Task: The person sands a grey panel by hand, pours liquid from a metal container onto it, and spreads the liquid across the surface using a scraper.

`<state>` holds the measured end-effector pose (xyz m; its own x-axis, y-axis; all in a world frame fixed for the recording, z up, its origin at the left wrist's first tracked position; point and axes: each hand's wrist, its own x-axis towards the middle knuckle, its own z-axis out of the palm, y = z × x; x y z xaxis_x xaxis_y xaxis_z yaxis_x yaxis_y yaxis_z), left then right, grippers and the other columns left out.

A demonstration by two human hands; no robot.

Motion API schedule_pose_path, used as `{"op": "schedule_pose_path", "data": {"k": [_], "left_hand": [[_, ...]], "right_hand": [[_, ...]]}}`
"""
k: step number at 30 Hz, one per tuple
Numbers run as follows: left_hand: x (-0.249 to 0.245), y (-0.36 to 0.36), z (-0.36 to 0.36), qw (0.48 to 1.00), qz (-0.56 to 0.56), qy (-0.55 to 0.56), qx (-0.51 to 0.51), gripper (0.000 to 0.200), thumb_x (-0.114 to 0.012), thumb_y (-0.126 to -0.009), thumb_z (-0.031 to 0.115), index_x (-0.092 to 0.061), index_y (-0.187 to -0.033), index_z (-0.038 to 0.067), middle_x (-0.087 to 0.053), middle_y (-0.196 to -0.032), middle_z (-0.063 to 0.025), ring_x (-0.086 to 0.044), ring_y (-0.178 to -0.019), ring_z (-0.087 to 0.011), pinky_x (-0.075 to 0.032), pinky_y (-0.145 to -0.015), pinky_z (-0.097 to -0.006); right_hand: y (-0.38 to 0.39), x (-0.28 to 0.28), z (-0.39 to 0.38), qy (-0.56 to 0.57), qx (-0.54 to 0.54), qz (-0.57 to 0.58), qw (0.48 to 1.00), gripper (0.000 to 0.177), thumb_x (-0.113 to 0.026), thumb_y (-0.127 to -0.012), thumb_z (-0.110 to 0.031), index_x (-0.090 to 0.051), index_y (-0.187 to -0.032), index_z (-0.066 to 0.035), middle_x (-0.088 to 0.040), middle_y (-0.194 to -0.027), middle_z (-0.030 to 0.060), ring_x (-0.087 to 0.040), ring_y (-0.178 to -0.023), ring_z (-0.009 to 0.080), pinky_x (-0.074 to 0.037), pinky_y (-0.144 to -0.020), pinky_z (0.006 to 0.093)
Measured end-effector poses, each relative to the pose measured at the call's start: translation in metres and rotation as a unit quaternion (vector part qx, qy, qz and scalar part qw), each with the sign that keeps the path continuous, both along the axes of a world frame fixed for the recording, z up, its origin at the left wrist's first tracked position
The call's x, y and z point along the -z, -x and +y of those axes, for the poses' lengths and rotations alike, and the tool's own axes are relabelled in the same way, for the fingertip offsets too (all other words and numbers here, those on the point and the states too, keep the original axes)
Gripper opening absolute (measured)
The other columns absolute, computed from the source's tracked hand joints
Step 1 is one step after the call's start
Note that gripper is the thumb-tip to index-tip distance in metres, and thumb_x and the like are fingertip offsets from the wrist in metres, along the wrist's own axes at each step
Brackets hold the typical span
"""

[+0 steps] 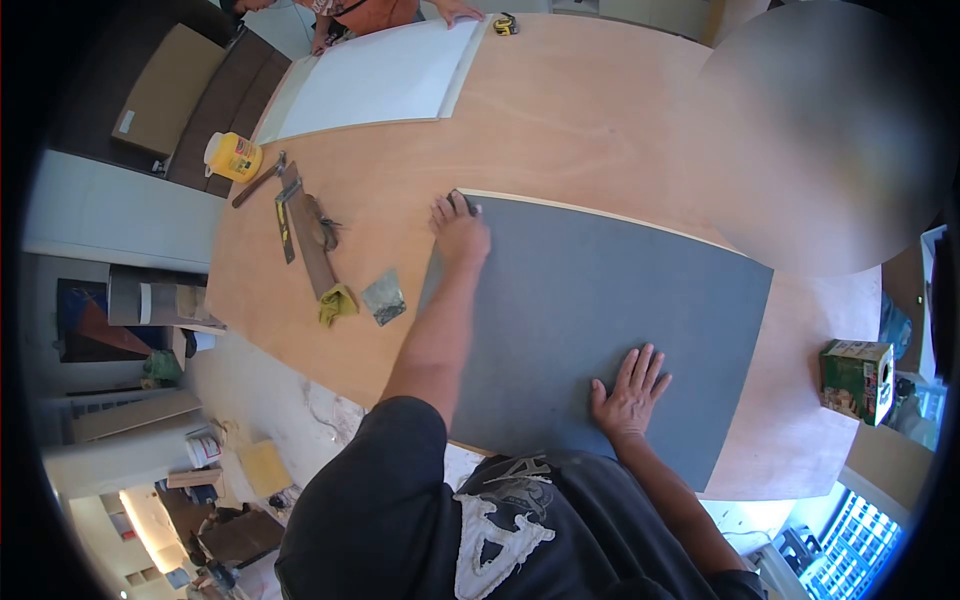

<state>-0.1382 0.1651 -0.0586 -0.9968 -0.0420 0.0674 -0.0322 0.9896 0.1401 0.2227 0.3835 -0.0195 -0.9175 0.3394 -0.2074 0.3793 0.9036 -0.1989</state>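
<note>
A large grey panel [610, 300] lies flat on the wooden work surface, with a pale strip along its far edge. At the panel's far left corner, my left hand [462, 238] has its fingers bent around a small dark object, mostly hidden under them. My right hand [630, 395] rests palm down on the panel's near right part, fingers spread, holding nothing. To the left of the panel lie a small square sheet [384, 297], a yellowish-green cloth [337, 304], a long brown strip [312, 240] and a hammer [260, 180].
Across the wooden surface [580, 90], another person's hands touch a white panel [375, 75]. A tape measure [506, 25] lies near it. A yellow tub [234, 157] stands at the left edge, a green box [857, 380] at the right. A blurred patch covers the upper right.
</note>
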Motion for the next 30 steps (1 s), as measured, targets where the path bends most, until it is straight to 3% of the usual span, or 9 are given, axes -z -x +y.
{"op": "schedule_pose_path", "data": {"k": [5,10,12,14,20,22,24,26,30], "left_hand": [[-0.019,-0.03,0.041,0.982,-0.039,-0.001,0.186,0.064,-0.04,-0.107,0.042,-0.032,-0.158,0.005,-0.026,-0.165,-0.0245,-0.019,-0.156,-0.0391,-0.017,-0.124,-0.0549],[-0.003,0.003,0.0,0.999,0.036,-0.024,0.018,0.063,-0.042,-0.106,0.042,-0.038,-0.155,0.002,-0.033,-0.163,-0.0241,-0.022,-0.155,-0.041,-0.021,-0.123,-0.0552],[0.006,-0.007,0.032,0.986,0.164,-0.01,0.011,0.053,-0.056,-0.099,0.035,-0.051,-0.141,0.003,-0.048,-0.148,-0.024,-0.038,-0.144,-0.0387,-0.032,-0.115,-0.0548],[0.002,-0.036,0.08,0.969,0.142,-0.139,0.147,0.04,-0.064,-0.091,0.027,-0.057,-0.122,0.003,-0.055,-0.124,-0.0213,-0.048,-0.124,-0.0392,-0.034,-0.111,-0.0563],[0.0,-0.114,0.133,0.914,0.067,-0.165,0.365,0.051,-0.052,-0.101,0.033,-0.051,-0.143,0.005,-0.041,-0.156,-0.0234,-0.029,-0.151,-0.0368,-0.023,-0.121,-0.0556],[-0.076,-0.071,0.077,0.933,-0.189,-0.113,0.285,0.06,-0.049,-0.103,0.039,-0.042,-0.153,0.007,-0.034,-0.163,-0.0218,-0.026,-0.153,-0.036,-0.021,-0.122,-0.0557],[-0.019,-0.046,0.034,0.991,0.029,-0.077,0.101,0.061,-0.051,-0.102,0.039,-0.042,-0.153,0.007,-0.036,-0.161,-0.0214,-0.029,-0.152,-0.0372,-0.022,-0.121,-0.0563],[0.003,-0.022,0.002,0.994,0.095,-0.045,-0.019,0.058,-0.051,-0.103,0.039,-0.045,-0.15,0.006,-0.038,-0.16,-0.0227,-0.03,-0.151,-0.0395,-0.024,-0.119,-0.0582],[0.008,-0.04,0.068,0.992,0.092,-0.071,0.047,0.053,-0.052,-0.1,0.033,-0.05,-0.144,0.003,-0.042,-0.154,-0.0257,-0.032,-0.149,-0.0408,-0.025,-0.118,-0.059]], "right_hand": [[0.002,-0.003,-0.001,0.002,-0.004,-0.003,1.0,0.093,-0.062,-0.092,-0.05,-0.027,-0.156,0.007,-0.013,-0.168,0.0282,-0.002,-0.157,0.0468,-0.003,-0.122,0.0684],[0.004,-0.002,-0.006,-0.02,-0.017,0.007,1.0,0.092,-0.06,-0.093,-0.046,-0.024,-0.157,0.008,-0.012,-0.168,0.0278,-0.003,-0.157,0.0469,-0.004,-0.121,0.0682],[0.001,-0.001,-0.006,-0.027,-0.019,0.011,0.999,0.091,-0.058,-0.094,-0.046,-0.022,-0.158,0.007,-0.012,-0.169,0.0272,-0.003,-0.157,0.0468,-0.004,-0.121,0.0681],[0.001,0.001,-0.007,-0.034,-0.018,0.013,0.999,0.09,-0.057,-0.094,-0.046,-0.022,-0.158,0.007,-0.012,-0.169,0.0267,-0.003,-0.157,0.0467,-0.005,-0.121,0.0683],[-0.001,0.004,-0.008,-0.054,-0.02,0.001,0.998,0.089,-0.057,-0.095,-0.046,-0.022,-0.159,0.006,-0.011,-0.169,0.0255,-0.003,-0.157,0.0459,-0.005,-0.122,0.0675],[0.001,-0.003,-0.01,-0.044,-0.017,-0.004,0.999,0.09,-0.057,-0.095,-0.046,-0.022,-0.159,0.006,-0.011,-0.169,0.0255,-0.004,-0.157,0.0454,-0.005,-0.122,0.0672],[0.002,-0.007,-0.009,-0.039,-0.01,-0.003,0.999,0.09,-0.057,-0.095,-0.046,-0.022,-0.159,0.006,-0.011,-0.169,0.0255,-0.004,-0.157,0.0451,-0.006,-0.122,0.067],[0.001,-0.008,-0.01,-0.036,-0.011,0.006,0.999,0.09,-0.058,-0.095,-0.046,-0.022,-0.159,0.006,-0.011,-0.169,0.0255,-0.003,-0.157,0.0449,-0.006,-0.122,0.067],[0.002,-0.008,-0.009,-0.032,-0.005,-0.006,0.999,0.09,-0.057,-0.095,-0.046,-0.023,-0.158,0.007,-0.011,-0.17,0.0254,-0.003,-0.157,0.045,-0.006,-0.122,0.0671]]}}
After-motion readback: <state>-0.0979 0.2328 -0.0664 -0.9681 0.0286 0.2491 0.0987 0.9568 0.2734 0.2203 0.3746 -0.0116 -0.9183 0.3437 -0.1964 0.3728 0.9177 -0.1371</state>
